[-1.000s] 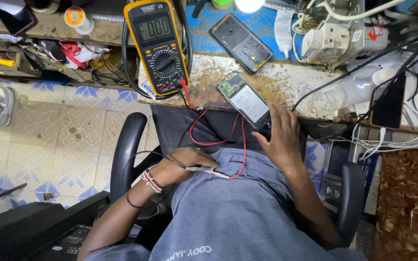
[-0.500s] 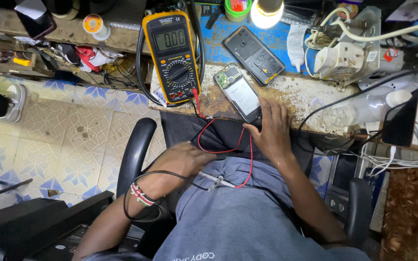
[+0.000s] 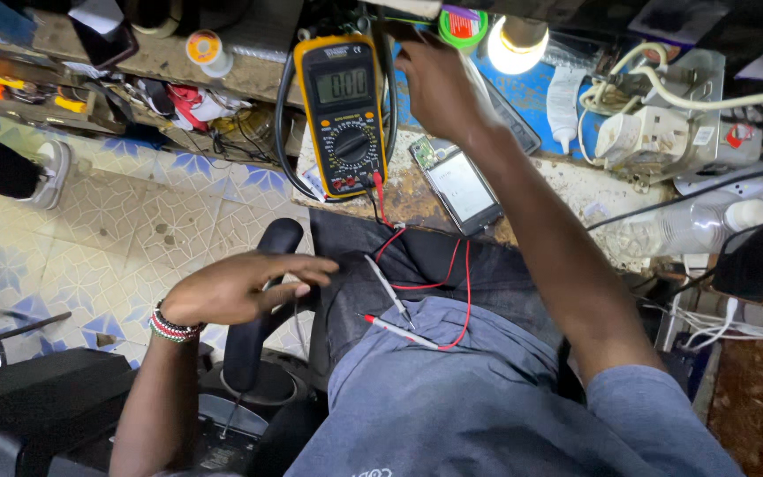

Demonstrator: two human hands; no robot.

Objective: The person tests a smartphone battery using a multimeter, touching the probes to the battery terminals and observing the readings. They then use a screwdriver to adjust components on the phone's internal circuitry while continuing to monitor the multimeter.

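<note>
My left hand [image 3: 238,288] hovers flat over my lap with the fingers spread, holding nothing, just left of two red-tipped test probes [image 3: 389,292] that lie on my shirt. Their red leads [image 3: 465,283] run up to a yellow multimeter [image 3: 343,115] leaning on the bench edge. My right hand [image 3: 439,87] is stretched up over the bench, right of the multimeter's top. Its fingertips are hidden against dark clutter, so I cannot see whether it grips anything. An opened phone [image 3: 461,187] lies on the worn bench below that arm.
A lit bulb [image 3: 516,44], a green-lidded tin [image 3: 462,25], a white tube [image 3: 565,97] and a power strip with plugs [image 3: 651,132] crowd the back of the bench. A solder spool [image 3: 206,49] and tools sit at left. A black chair armrest [image 3: 258,309] is beside my left hand.
My right hand left the phone and reached up the bench past the multimeter. My left hand let go of the probes, which now lie on my lap, and opened.
</note>
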